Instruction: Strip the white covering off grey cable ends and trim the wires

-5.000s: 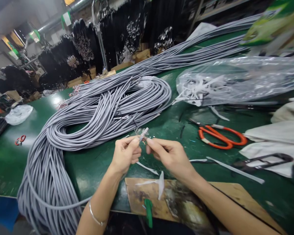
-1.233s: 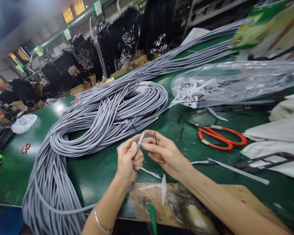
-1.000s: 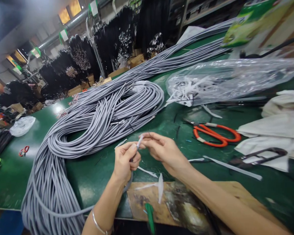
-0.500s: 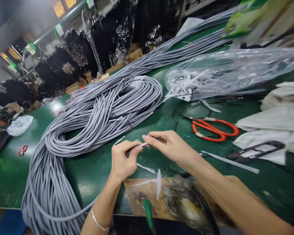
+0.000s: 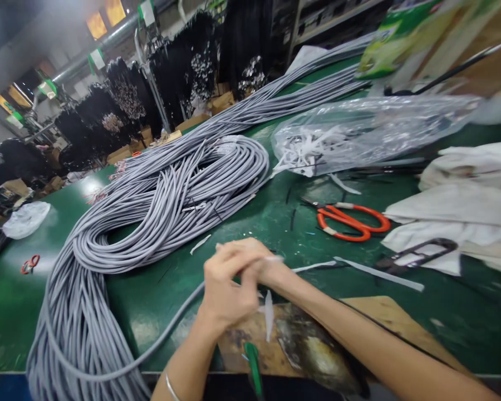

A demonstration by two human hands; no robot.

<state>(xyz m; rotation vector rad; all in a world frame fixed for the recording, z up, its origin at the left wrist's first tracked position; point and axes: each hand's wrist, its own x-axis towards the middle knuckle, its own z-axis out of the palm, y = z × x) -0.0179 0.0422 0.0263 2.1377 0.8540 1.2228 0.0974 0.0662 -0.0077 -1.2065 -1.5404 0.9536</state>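
A single grey cable (image 5: 173,323) curves up from the big bundle into my left hand (image 5: 229,292), whose fingers are closed round it. Its pale end pokes out beyond the left fingers, over my right wrist. My right hand (image 5: 244,250) lies against the left one and partly behind it. Its fingers are blurred and mostly covered, so what they hold does not show. Below the hands a white strip (image 5: 269,316) rests over a stained brown board (image 5: 237,345). Near the table edge is a green handle (image 5: 253,365).
Looped grey cables (image 5: 150,223) fill the table's left side. To the right lie orange-handled scissors (image 5: 353,220), dark thread snips (image 5: 421,253), a white strip (image 5: 379,274), white cloth (image 5: 455,206) and a clear bag (image 5: 379,133) of white strips. Small red scissors (image 5: 30,264) lie far left.
My hands were side by side, fingertips at the cable end; now they overlap, the left moved right and the right drawn in against it. The view has shifted slightly.
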